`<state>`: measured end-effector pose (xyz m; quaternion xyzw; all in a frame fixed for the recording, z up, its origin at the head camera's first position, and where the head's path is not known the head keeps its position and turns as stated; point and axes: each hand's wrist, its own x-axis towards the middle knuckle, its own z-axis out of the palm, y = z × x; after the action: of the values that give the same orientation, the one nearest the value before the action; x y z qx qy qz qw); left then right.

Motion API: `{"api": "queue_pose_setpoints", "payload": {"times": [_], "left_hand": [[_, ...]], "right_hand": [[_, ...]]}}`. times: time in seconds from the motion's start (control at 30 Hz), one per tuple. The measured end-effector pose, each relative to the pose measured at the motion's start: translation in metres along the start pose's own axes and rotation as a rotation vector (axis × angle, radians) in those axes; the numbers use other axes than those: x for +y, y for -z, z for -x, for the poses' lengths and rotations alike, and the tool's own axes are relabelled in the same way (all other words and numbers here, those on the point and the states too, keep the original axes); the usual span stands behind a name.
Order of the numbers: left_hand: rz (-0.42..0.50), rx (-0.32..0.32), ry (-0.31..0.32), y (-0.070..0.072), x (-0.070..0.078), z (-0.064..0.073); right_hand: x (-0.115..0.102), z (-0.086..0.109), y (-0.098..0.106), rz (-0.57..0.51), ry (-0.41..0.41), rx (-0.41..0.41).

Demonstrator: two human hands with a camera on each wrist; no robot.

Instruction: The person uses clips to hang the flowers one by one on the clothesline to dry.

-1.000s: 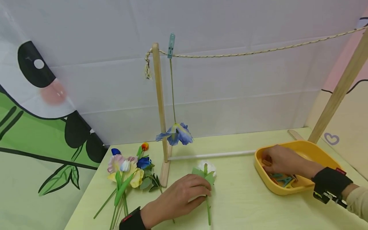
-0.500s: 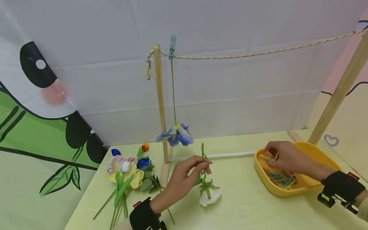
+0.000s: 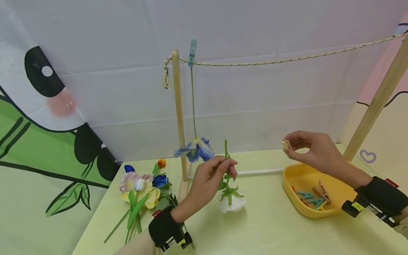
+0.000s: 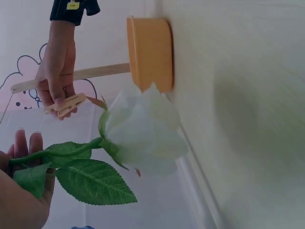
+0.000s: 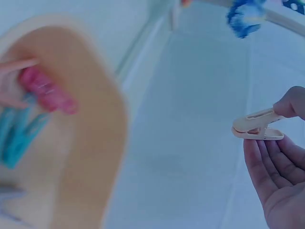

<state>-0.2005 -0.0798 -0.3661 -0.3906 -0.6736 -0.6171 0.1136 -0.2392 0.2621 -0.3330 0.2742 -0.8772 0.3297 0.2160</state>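
Well apart over the table (image 3: 264, 230) and both almost closed at the tips, the left hand (image 3: 207, 180) pinches a white flower (image 3: 235, 203) and the right hand (image 3: 318, 152) a cream peg (image 3: 286, 144) near the yellow tub (image 3: 301, 177)'s left edge.

A white rose (image 3: 234, 203) is bloom-down in the left hand (image 3: 207, 180), a seemingly closed clothespin (image 5: 251, 123) in the right (image 3: 318, 152).

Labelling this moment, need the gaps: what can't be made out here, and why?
- White flower's stem: head view, middle hidden by left hand.
- Held clothespin: head view, partly covered by right hand.
- Teal clothespins: right wrist view, blurred.
- Yellow tray: head view, partly behind right forearm; right wrist view, cut by left edge.
- Right wooden post: head view, top cut by right edge.
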Motion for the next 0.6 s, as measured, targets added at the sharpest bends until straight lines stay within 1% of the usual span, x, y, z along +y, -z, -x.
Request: {"api": "queue_pose_setpoints", "payload": {"times": [0.13,0.2,0.27,0.3,0.43,0.5,0.6], "left_hand": [[0.029,0.016,-0.021,-0.001,0.005,-0.016],[0.037,0.047,-0.022,0.000,0.008,-0.023],[0.041,0.090,-0.025,0.001,0.010,-0.031],[0.038,0.111,-0.026,0.002,0.011,-0.034],[0.045,0.183,-0.015,0.005,0.013,-0.047],[0.060,0.198,-0.016,0.006,0.014,-0.052],[0.089,0.212,-0.026,0.005,0.017,-0.060]], "right_hand": [[-0.022,-0.022,0.003,-0.098,-0.010,0.048],[-0.036,-0.032,0.003,-0.152,-0.005,0.071],[-0.055,-0.042,0.004,-0.197,0.003,0.088],[-0.061,-0.047,0.004,-0.219,0.008,0.094],[-0.081,-0.066,0.006,-0.313,0.051,0.088],[-0.083,-0.076,0.007,-0.360,0.071,0.079],[-0.095,-0.089,0.011,-0.408,0.107,0.071]]}}
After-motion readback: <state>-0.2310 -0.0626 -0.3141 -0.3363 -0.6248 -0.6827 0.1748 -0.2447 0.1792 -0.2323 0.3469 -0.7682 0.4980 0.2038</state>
